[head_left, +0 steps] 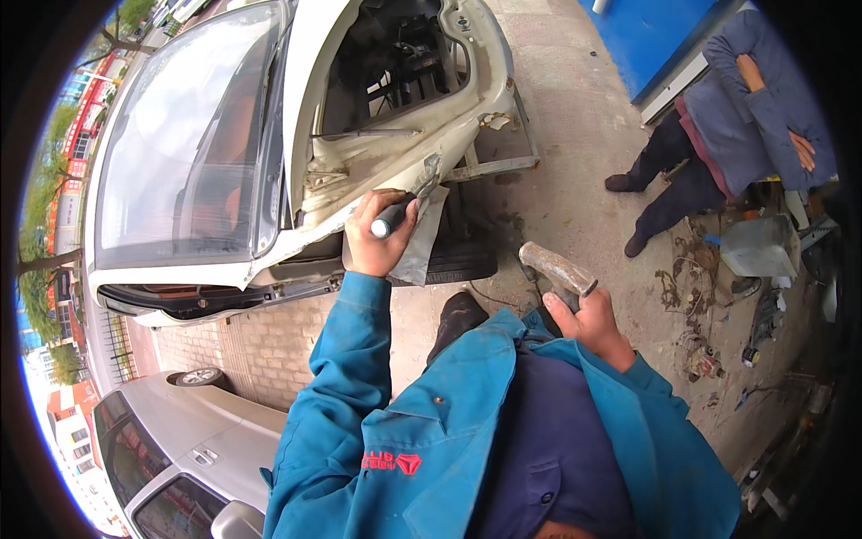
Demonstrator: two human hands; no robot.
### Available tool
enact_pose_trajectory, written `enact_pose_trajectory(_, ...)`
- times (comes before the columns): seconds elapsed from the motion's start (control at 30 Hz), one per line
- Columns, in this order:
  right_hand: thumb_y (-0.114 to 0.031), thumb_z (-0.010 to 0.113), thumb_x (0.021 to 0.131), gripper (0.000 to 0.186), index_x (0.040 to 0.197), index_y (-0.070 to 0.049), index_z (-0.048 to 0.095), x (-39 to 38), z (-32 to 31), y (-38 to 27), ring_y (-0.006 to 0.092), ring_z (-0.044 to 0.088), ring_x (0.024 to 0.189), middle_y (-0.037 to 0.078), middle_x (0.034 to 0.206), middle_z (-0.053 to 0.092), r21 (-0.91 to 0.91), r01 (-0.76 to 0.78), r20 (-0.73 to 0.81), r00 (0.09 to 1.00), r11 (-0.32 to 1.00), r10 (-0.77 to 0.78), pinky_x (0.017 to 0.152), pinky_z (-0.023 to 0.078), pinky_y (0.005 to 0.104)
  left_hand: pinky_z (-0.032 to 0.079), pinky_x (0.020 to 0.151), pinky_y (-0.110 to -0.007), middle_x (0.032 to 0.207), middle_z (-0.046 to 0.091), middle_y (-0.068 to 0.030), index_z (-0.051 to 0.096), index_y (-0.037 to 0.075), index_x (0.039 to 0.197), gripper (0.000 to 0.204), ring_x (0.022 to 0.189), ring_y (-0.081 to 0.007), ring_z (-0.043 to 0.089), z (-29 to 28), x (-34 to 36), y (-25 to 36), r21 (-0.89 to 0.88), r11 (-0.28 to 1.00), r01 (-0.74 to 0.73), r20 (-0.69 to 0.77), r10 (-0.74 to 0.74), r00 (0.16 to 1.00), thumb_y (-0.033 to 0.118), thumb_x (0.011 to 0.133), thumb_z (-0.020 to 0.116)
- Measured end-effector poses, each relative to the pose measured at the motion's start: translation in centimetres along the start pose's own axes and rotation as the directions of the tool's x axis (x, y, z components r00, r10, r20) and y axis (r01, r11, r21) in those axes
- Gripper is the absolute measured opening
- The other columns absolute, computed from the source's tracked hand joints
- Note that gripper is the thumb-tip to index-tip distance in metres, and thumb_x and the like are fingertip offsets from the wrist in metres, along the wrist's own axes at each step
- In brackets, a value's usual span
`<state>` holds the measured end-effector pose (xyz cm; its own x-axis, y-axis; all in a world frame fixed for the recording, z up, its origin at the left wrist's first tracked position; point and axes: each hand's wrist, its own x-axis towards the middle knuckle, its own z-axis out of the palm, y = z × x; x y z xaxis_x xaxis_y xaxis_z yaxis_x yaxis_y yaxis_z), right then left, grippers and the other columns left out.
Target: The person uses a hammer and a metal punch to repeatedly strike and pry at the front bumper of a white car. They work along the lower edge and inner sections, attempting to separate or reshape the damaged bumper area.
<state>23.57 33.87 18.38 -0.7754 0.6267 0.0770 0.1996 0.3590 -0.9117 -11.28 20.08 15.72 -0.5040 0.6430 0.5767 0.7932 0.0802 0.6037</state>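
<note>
My left hand (382,232) is closed around a dark-handled screwdriver (392,218) with a pale green butt end. Its far end points at the cream body edge (359,202) of a partly stripped car, where scraped grey metal (431,169) shows; the tip itself is hard to make out. Below that hand hangs a thin grey sheet (420,247), close to the tyre (462,262). Farther right, my right hand (593,325) grips a hammer with a worn, brownish head (558,268), held apart from the car.
The windshield (189,135) and open front bay (395,67) lie ahead. A person with folded arms (754,108) stands at the right, near a blue panel (642,36). Scattered parts (696,305) and a clear bin (759,247) lie right. A silver car (193,431) is at lower left.
</note>
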Motion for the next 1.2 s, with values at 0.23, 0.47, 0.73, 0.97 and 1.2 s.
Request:
enact_pose_trajectory(0.23, -0.022, 0.078, 0.100, 0.040, 0.133, 0.000, 0.073, -2.3, 5.5, -3.1, 0.0417, 0.076, 0.088, 0.022, 0.103, 0.077, -0.094, -0.029, -0.153, 0.988, 0.995, 0.014, 0.078, 0.059, 0.0450, 0.063, 0.081, -0.039, 0.105, 0.082, -0.0156, 0.075, 0.003, 0.101, 0.026, 0.091, -0.0312, 0.080, 0.4, -0.1, -2.6, -0.066, 0.993, -0.101, -0.077, 0.095, 0.992, 0.008, 0.085, 0.095)
enact_pose_trajectory(0.47, -0.022, 0.082, 0.096, 0.037, 0.119, 0.003, 0.068, -2.7, 11.5, -6.7, 0.0393, 0.074, 0.072, 0.020, 0.088, 0.072, -0.236, 0.012, -0.226, 0.972, 0.972, -0.067, 0.066, 0.058, 0.0448, 0.064, 0.078, -0.039, 0.102, 0.081, -0.0171, 0.074, 0.002, 0.102, 0.027, 0.087, -0.0341, 0.080, 0.3, 0.0, -3.4, -0.130, 0.957, -0.258, 0.025, 0.263, 0.964, 0.006, 0.084, 0.094)
enact_pose_trajectory(0.73, -0.033, 0.084, 0.094, 0.049, 0.119, 0.002, 0.061, 0.6, 14.9, -12.1, 0.0365, 0.073, 0.077, 0.017, 0.095, 0.067, -0.387, 0.363, 0.004, 0.920, 0.847, -0.393, 0.064, 0.061, 0.0444, 0.064, 0.073, -0.039, 0.099, 0.080, -0.0155, 0.069, 0.003, 0.092, 0.021, 0.080, -0.0331, 0.079, 0.9, 0.1, -3.8, -0.165, 0.957, -0.238, -0.036, 0.236, 0.971, 0.005, 0.087, 0.089)
enact_pose_trajectory(0.97, -0.034, 0.085, 0.094, 0.048, 0.119, 0.000, 0.062, 2.6, 16.9, -13.2, 0.0329, 0.072, 0.069, 0.014, 0.089, 0.064, -0.437, 0.306, -0.043, 0.932, 0.846, -0.360, 0.058, 0.060, 0.0416, 0.065, 0.071, -0.040, 0.098, 0.080, -0.0148, 0.073, 0.003, 0.091, 0.018, 0.078, -0.0327, 0.079, 1.5, -0.1, -3.7, -0.153, 0.960, -0.234, -0.083, 0.223, 0.971, 0.006, 0.086, 0.090)
enact_pose_trajectory(1.2, -0.029, 0.090, 0.089, 0.049, 0.117, 0.000, 0.061, 3.4, 17.3, -14.1, 0.0363, 0.071, 0.068, 0.014, 0.088, 0.065, -0.466, 0.405, -0.005, 0.888, 0.787, -0.459, 0.057, 0.059, 0.0437, 0.066, 0.072, -0.040, 0.096, 0.081, -0.0152, 0.073, 0.003, 0.093, 0.017, 0.080, -0.0331, 0.080, 2.0, -0.1, -3.7, -0.164, 0.956, -0.242, -0.082, 0.231, 0.970, 0.005, 0.087, 0.089)
